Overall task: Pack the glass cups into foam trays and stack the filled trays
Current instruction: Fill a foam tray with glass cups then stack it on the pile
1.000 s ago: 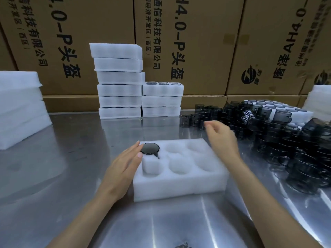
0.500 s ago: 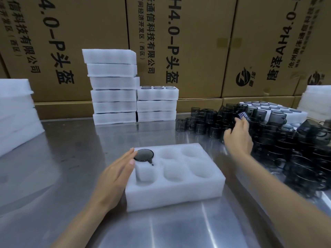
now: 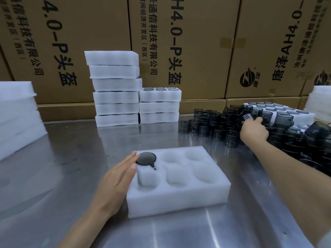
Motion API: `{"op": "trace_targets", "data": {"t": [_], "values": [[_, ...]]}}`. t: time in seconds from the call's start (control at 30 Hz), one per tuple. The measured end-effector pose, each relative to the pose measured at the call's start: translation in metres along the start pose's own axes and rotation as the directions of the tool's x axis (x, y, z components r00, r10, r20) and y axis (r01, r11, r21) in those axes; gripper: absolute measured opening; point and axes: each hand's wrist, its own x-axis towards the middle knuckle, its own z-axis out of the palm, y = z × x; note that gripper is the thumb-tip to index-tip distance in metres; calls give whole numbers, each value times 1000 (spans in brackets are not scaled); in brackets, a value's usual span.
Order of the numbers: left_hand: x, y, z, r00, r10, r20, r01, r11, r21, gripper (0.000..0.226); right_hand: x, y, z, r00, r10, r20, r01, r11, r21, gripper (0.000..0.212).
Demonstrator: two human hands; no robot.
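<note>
A white foam tray (image 3: pixel 179 199) with six cavities lies on the steel table in front of me. One dark glass cup (image 3: pixel 146 158) sits in its far-left cavity, and a foam block (image 3: pixel 146 177) stands in the near-left cavity. The other cavities are empty. My left hand (image 3: pixel 116 183) rests flat against the tray's left side, fingers straight, fingertips beside the cup. My right hand (image 3: pixel 253 130) reaches into the pile of loose dark glass cups (image 3: pixel 215 126) at the right. Its fingers curl onto a cup with a striped label (image 3: pixel 246 116).
Two stacks of foam trays stand at the back, a tall stack (image 3: pixel 114 86) and a shorter stack (image 3: pixel 159 104) with cups showing on top. More foam (image 3: pixel 16 119) lies at the left edge. A wide tray of cups (image 3: pixel 286 111) sits far right. Cardboard boxes (image 3: pixel 197 42) wall the back.
My right hand has moved from above the tray out to the right and into the cup pile. The left hand has stayed against the tray's left side.
</note>
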Motion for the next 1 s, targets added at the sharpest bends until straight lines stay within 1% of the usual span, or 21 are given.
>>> {"op": "trace_targets", "data": {"t": [0.07, 0.13, 0.23, 0.3, 0.33, 0.4, 0.47, 0.5, 0.57, 0.6, 0.63, 0.73, 0.8, 0.9, 1.0], "values": [[0, 0, 0, 1000, -4, 0, 4, 1000, -3, 37, -2, 2, 1, 999, -2, -37, 1, 1000, 0, 26], [0, 0, 0, 1000, -6, 2, 6, 1000, -9, 36, -5, 1, 0, 995, -7, -104, 12, 999, 40, 21], [1, 0, 1, 1000, -5, 2, 5, 1000, 0, 37, -16, -4, -10, 959, -82, -270, 130, 978, 166, 22], [1, 0, 1, 1000, -8, 3, 8, 1000, 0, 39, -27, -9, -16, 927, -127, -352, 234, 930, 282, 19], [0, 0, 1, 1000, -11, 3, 11, 1000, -2, 39, -35, -12, -18, 916, -146, -375, 287, 889, 357, 17], [0, 0, 0, 1000, -13, 1, 13, 1000, -2, 42, -55, -21, -23, 898, -187, -398, 386, 771, 507, 13], [0, 0, 0, 1000, -15, 3, 15, 1000, 7, 46, -79, -35, -27, 898, -248, -365, 436, 623, 650, 9], [0, 1, 0, 1000, -16, 6, 16, 1000, 11, 48, -91, -42, -30, 903, -291, -316, 427, 528, 734, 11], [0, 1, 0, 1000, -22, 6, 21, 1000, 13, 51, -116, -57, -36, 912, -375, -167, 305, 345, 888, 15], [0, 1, 0, 1000, -25, 4, 24, 1000, 11, 52, -125, -65, -37, 907, -403, -124, 263, 312, 913, 17], [0, 2, 0, 1000, -28, 2, 27, 1000, 11, 52, -133, -71, -36, 897, -427, -112, 270, 329, 905, 18], [-1, 2, -1, 999, -32, 5, 32, 999, 24, 53, -151, -88, -30, 874, -479, -87, 349, 491, 798, 25], [-1, 2, -1, 999, -33, 9, 33, 999, 26, 53, -158, -95, -23, 868, -493, -57, 367, 561, 743, 30], [0, 2, -2, 999, -36, 14, 36, 999, 40, 54, -166, -102, -14, 871, -491, -34, 367, 603, 708, 32], [0, 2, -1, 999, -43, 14, 42, 998, 43, 54, -171, -106, -10, 863, -500, -74, 422, 632, 650, 33]]}}
